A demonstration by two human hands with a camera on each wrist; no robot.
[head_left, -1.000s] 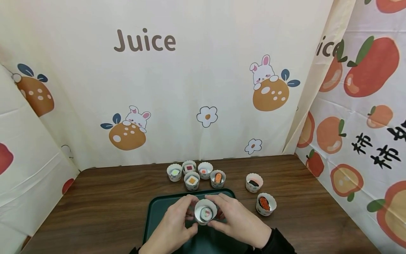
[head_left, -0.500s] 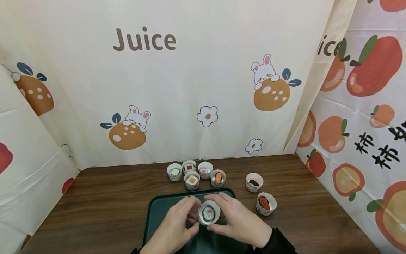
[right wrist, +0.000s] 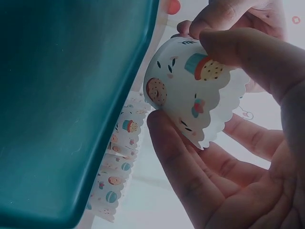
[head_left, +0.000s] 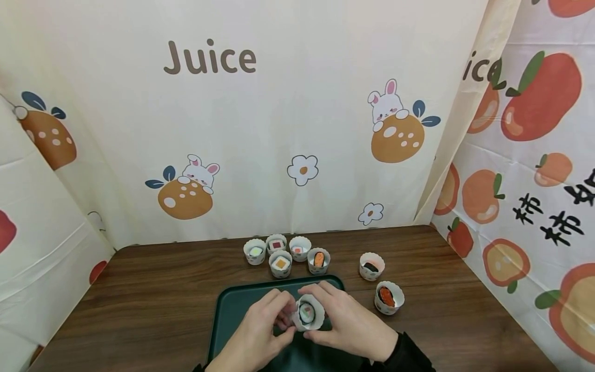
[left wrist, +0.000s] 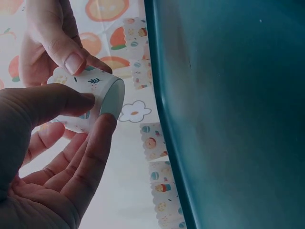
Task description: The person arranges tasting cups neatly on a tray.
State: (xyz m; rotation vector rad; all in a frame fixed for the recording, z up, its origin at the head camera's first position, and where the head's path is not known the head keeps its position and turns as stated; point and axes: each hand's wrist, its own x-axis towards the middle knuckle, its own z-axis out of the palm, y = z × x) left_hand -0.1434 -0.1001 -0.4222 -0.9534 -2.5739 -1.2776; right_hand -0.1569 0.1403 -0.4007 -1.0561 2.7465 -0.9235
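Between both hands is a white paper baking cup point(head_left: 317, 319) with a scalloped rim, held over the dark green tray point(head_left: 232, 305). A sushi roll piece point(head_left: 307, 312) with a dark outer ring sits inside it. My left hand point(head_left: 262, 323) pinches the cup's left side with thumb and fingers. From the other side my right hand point(head_left: 346, 321) pinches it too. Printed cupcakes and donuts decorate the cup wall point(left wrist: 78, 93) in the wrist views. In the right wrist view, the right thumb point(right wrist: 226, 47) and a finger lie against the wall.
Behind the tray stand several similar cups with sushi pieces, including one with a yellow-centred piece point(head_left: 280, 264) and one with orange topping point(head_left: 319, 261). Right of the tray are a cup with red topping point(head_left: 389, 297) and another with dark wrapping point(head_left: 372, 266). A printed curtain point(head_left: 255, 129) rises behind the table.
The cup has shifted slightly right between the hands and changed its tilt, so its left wall shows more. Both hands stay nearly in place; the tray and other cups have not moved.
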